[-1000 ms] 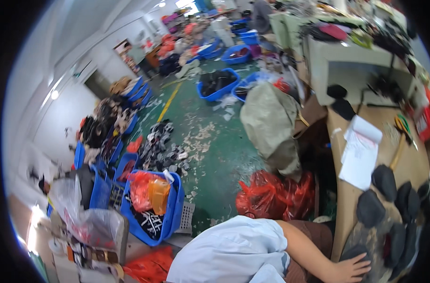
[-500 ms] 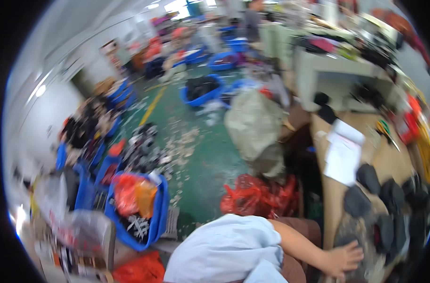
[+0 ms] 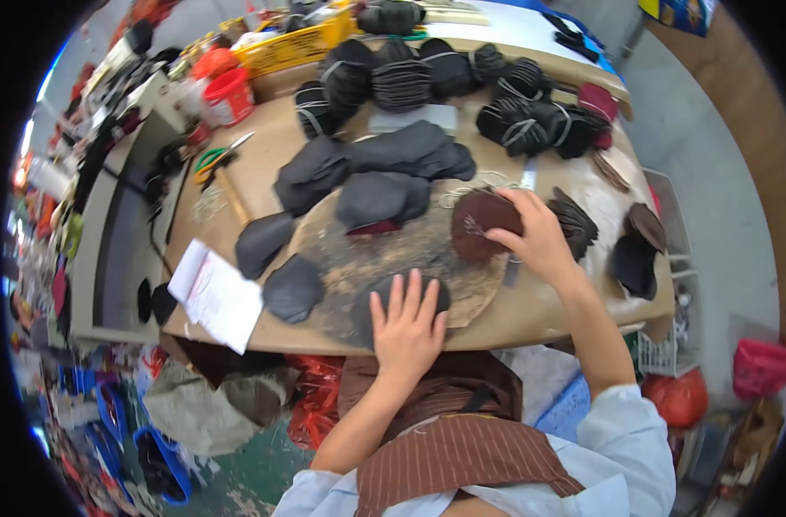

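Observation:
My left hand (image 3: pixel 407 332) lies flat with fingers spread over a dark grey cut piece (image 3: pixel 371 308) at the near edge of a round, worn board (image 3: pixel 328 250). Between the thumb and fingers of my right hand (image 3: pixel 535 237) is a dark brown rounded piece (image 3: pixel 483 228) with pale marks, at the board's right side. Further back on the board, stacked dark grey pieces (image 3: pixel 380 198) show a dark red layer underneath. Two more grey pieces (image 3: pixel 294 289) lie left of my left hand.
Tied bundles of dark pieces (image 3: pixel 401 82) line the table's back. Scissors (image 3: pixel 216 162), a wooden stick (image 3: pixel 235 196), white papers (image 3: pixel 216 293) and a red bucket (image 3: pixel 229 96) are at left. A yellow basket (image 3: pixel 298 43) stands behind; a white crate (image 3: pixel 673 332) is beside the table's right end.
The view has swung from the room and floor at the left to the table. Only one hand showed before, spread near the table's edge; now both show, the right one gripping the brown piece.

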A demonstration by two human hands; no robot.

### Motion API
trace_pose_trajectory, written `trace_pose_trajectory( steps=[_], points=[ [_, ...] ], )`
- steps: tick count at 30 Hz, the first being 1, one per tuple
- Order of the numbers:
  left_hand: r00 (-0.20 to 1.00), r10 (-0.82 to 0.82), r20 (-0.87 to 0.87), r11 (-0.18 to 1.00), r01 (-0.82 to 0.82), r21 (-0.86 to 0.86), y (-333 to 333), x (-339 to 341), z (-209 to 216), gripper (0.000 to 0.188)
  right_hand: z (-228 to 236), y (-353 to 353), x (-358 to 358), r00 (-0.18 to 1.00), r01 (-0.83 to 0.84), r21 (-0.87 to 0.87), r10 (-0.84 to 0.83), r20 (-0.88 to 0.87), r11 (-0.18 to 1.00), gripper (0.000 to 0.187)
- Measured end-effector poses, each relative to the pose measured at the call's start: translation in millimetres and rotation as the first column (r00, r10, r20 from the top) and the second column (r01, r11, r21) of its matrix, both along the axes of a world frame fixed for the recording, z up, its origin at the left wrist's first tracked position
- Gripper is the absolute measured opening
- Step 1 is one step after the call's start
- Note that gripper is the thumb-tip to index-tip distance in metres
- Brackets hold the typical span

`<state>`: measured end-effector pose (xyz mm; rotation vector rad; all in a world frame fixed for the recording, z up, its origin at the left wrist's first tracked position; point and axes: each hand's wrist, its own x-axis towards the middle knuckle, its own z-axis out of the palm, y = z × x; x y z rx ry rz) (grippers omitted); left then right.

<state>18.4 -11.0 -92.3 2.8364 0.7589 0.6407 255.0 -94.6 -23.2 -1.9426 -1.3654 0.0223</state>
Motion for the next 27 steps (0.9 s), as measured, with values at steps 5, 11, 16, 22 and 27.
trace_pose_trajectory(
  steps=[5,11,16,22,27],
  points=[
    [1.0,-0.014,-0.027,0.999,0.013,-0.032,1.6,-14.4,0.0,0.046,15.5,4.1,44.8,0.966,0.174,0.119,-0.193,0.172,0.977,0.046],
    [0.999,-0.037,-0.014,0.997,0.036,-0.062,1.4,-9.5,0.5,0.045,-16.8,-85.6,138.5,0.863,0.413,-0.329,-0.48,-0.156,0.849,0.045],
    [0.999,-0.038,-0.019,0.996,0.037,-0.077,6.9,-11.0,1.4,0.046,-19.0,-84.8,51.1,0.844,0.125,-0.351,-0.285,-0.454,0.928,0.069],
    [0.977,-0.145,0.154,0.914,0.192,-0.357,13.0,-40.8,15.3,0.038,-31.3,-105.3,10.3,0.813,0.215,-0.098,-0.234,-0.534,0.972,0.064],
    [0.981,-0.1,0.168,0.901,0.161,-0.403,21.6,-75.8,23.2,0.031,-28.4,-96.1,4.6,0.767,0.181,-0.02,-0.154,-0.623,0.983,0.067]
  ],
)
